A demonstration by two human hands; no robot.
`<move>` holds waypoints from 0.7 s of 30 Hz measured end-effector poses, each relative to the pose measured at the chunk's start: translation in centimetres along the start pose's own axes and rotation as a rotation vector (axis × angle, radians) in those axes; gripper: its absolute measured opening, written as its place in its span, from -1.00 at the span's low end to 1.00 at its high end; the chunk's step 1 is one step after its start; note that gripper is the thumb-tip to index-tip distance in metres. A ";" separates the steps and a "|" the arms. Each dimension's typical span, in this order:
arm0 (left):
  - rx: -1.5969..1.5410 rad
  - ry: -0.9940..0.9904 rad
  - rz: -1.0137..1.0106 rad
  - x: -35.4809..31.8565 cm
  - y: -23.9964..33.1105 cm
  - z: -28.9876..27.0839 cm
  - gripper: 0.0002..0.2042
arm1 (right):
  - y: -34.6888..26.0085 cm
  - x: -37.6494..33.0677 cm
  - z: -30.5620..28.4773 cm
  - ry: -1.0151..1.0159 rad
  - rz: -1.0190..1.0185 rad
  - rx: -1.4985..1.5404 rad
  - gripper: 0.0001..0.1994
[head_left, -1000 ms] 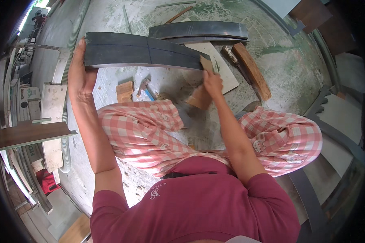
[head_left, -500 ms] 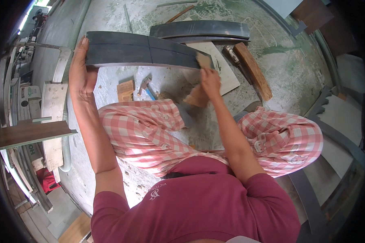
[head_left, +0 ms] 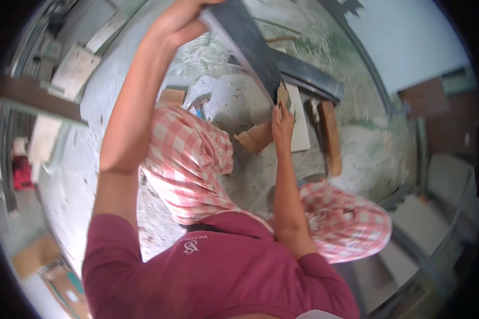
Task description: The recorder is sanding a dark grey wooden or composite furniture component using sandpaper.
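A long dark grey board (head_left: 246,40) slants from the top of the view down toward the middle, held up off the floor. Its far, upper end is gripped by my left hand (head_left: 176,24), with the fingertips partly cut off by the frame edge. At the lower end my right hand (head_left: 283,126) closes on a torn piece of brown sandpaper (head_left: 283,94) lying against the board's face. Another brown sheet (head_left: 255,137) of similar look lies beside that hand, above the floor between my knees.
Behind rests a second dark board (head_left: 310,74) on a pale panel (head_left: 301,119). A brown wooden block (head_left: 331,138) and a dark long tool (head_left: 316,119) lie to the right. A hammer (head_left: 199,109) and small wood block (head_left: 172,97) sit near my left knee.
My left hand has swung up and to the right, tilting the board from nearly level to steeply slanted. My right hand stays at its lower end, slightly lower. The head view has turned.
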State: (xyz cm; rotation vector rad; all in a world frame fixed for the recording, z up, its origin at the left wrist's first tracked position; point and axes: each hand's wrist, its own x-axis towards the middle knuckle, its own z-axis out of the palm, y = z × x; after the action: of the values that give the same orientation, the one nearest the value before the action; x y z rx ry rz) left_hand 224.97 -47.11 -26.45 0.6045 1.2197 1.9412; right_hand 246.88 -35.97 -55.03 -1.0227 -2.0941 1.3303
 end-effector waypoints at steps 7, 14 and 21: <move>0.068 -0.153 -0.062 8.4 -0.7 -1.5 -0.50 | -11.9 1.1 -3.5 0.269 -0.719 -0.272 -0.59; 0.065 -0.125 -0.084 8.4 0.4 -2.2 -0.57 | -22.2 3.9 -6.0 0.127 -1.222 -0.761 -0.58; 0.401 0.021 -0.006 9.4 0.8 -2.7 -0.59 | -26.4 6.5 -5.9 -0.036 -1.444 -0.946 -0.57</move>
State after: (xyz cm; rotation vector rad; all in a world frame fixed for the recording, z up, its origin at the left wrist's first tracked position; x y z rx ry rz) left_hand 217.07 -41.35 -26.92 0.7812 1.6387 1.7092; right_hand 237.94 -34.38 -28.75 0.4138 -2.4957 -0.3767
